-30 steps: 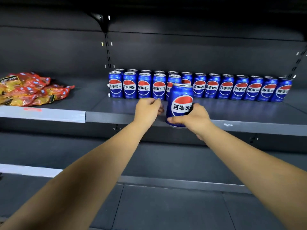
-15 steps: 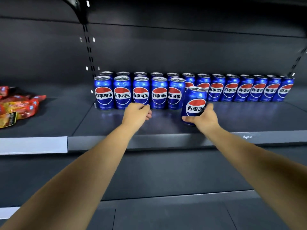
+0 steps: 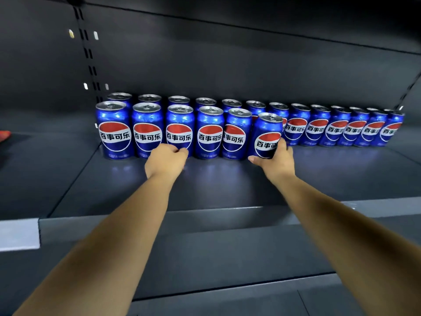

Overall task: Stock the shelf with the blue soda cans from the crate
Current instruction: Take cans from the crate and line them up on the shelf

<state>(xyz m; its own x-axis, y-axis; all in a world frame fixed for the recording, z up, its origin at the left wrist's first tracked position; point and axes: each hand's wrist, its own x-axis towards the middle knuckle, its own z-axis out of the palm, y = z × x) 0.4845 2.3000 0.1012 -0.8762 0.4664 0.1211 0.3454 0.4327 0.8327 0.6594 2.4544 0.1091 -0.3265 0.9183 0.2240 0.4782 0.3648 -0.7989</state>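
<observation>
Right hand [image 3: 276,159] grips a tilted blue can [image 3: 267,135] beside the front row [image 3: 173,131]; left hand [image 3: 165,161] is a loose empty fist.

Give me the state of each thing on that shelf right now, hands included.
Right hand: grips the held can low on its body.
Held can: tilted, at the right end of the front row.
Left hand: fingers curled, in front of the front row; whether it holds anything I cannot tell.
Front row of cans: five upright, labels forward.
Back row of cans: upright along the back wall.
Shelf: bare in front of the cans.
</observation>
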